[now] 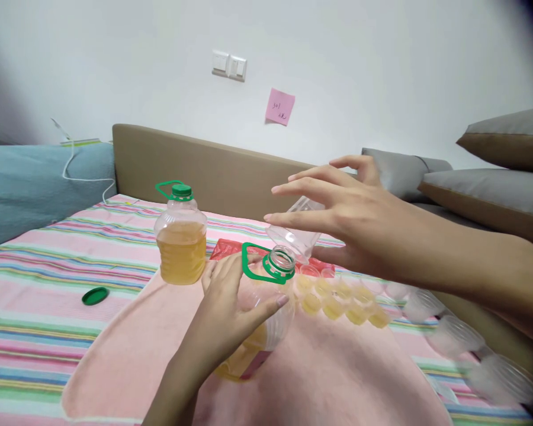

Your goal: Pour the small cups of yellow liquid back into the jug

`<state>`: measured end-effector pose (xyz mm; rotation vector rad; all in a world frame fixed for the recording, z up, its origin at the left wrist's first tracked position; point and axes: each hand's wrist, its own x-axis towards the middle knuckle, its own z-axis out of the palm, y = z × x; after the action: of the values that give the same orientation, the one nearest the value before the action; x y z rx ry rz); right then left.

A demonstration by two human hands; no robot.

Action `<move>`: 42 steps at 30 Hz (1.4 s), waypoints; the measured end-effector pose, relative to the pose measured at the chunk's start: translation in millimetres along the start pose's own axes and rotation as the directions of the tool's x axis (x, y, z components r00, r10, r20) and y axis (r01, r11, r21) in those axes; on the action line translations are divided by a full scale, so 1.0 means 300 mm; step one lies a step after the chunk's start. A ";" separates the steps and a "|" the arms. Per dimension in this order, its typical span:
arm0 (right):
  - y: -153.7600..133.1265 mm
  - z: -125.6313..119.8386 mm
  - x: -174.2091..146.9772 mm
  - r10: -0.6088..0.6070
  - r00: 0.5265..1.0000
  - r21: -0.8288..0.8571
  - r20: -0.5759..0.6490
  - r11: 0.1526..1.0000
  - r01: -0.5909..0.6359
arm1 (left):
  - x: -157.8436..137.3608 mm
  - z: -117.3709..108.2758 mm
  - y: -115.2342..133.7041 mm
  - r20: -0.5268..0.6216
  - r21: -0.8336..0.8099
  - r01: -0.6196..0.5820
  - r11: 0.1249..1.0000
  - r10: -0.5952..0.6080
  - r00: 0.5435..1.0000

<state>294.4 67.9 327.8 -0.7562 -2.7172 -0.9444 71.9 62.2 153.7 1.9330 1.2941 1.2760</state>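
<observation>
My left hand [231, 313] is wrapped around the shoulder of a clear plastic bottle [278, 313], which is uncapped and holds yellow liquid low down. A green carry ring [253, 272] circles the bottle's neck. My right hand [333, 207] grips a clear plastic cup [299, 236] between thumb and fingers; the cup is tipped, its rim facing down beside the bottle's mouth. Its far side is partly hidden by my fingers. Just right of the bottle stand several small clear cups [333, 307] with yellow liquid in them.
Another bottle [182, 254] of yellow liquid stands capped at left. A green cap [95, 296] lies on the striped sheet [39, 355]. Stacks of clear cups [455, 334] lie at right, blurred. A red plastic bag [224, 248] is behind the bottle; grey cushions [493, 189] are beyond.
</observation>
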 end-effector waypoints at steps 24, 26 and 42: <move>-0.006 0.011 -0.003 0.000 1.000 -0.006 0.016 1.000 0.000 | 0.001 0.004 0.002 -0.021 -0.026 0.019 0.999 -0.019 1.000; -0.006 0.012 -0.004 0.000 1.000 0.000 0.014 1.000 0.000 | 0.000 0.004 0.002 -0.028 -0.023 0.016 1.000 -0.016 0.999; -0.022 0.003 -0.009 0.016 0.999 -0.001 0.030 1.000 -0.016 | 0.004 0.004 0.002 -0.015 -0.008 0.007 1.000 -0.007 1.000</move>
<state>293.3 62.8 322.7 -0.7975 -2.7320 -0.9387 73.2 63.1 154.1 1.9152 1.3007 1.2930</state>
